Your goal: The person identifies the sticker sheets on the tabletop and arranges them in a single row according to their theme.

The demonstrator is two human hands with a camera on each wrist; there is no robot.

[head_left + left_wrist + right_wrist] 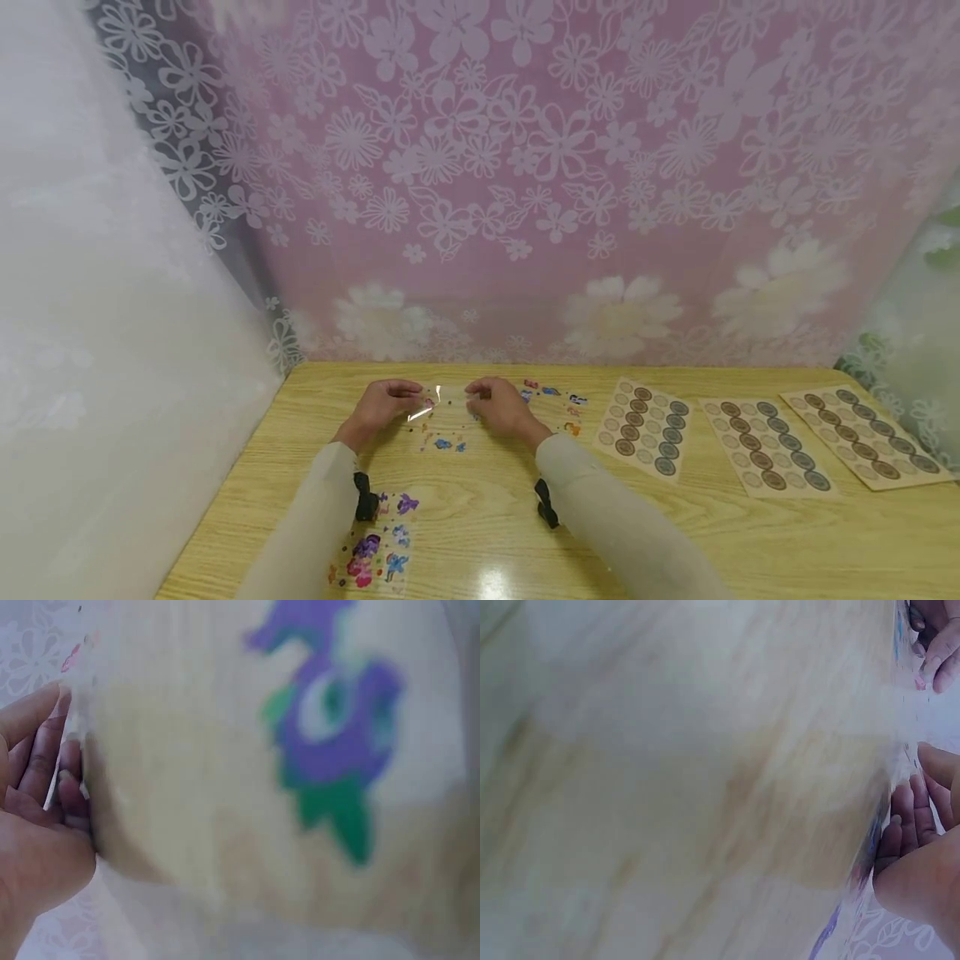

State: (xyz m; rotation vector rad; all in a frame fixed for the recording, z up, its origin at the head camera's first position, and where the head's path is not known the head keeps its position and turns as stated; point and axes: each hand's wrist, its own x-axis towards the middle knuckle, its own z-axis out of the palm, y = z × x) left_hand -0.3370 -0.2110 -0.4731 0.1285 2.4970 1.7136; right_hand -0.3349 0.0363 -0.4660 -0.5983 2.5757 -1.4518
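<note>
Near the table's far edge, a clear sticker sheet (pixel 443 444) with small colourful figures spans the gap between the two hands. My left hand (pixel 382 407) pinches its left side between thumb and fingers. On the opposite side my right hand (pixel 504 407) grips the sheet the same way, fingers bent under the thumb. Glare streaks the film beside the left fingertips. The left wrist view shows the left hand (pixel 45 780) at the frame's edge, with a blurred purple and green figure (pixel 341 727) large beside it. In the right wrist view the right hand (pixel 922 825) meets the sheet's thin edge.
Another clear sticker sheet (pixel 375 546) lies at the front left, partly under the left forearm. More stickers (pixel 573 428) lie just right of the right hand. Three beige sheets of round printed discs (pixel 643 429) lie along the right. A floral curtain (pixel 525 208) hangs behind the wooden table (pixel 480 508).
</note>
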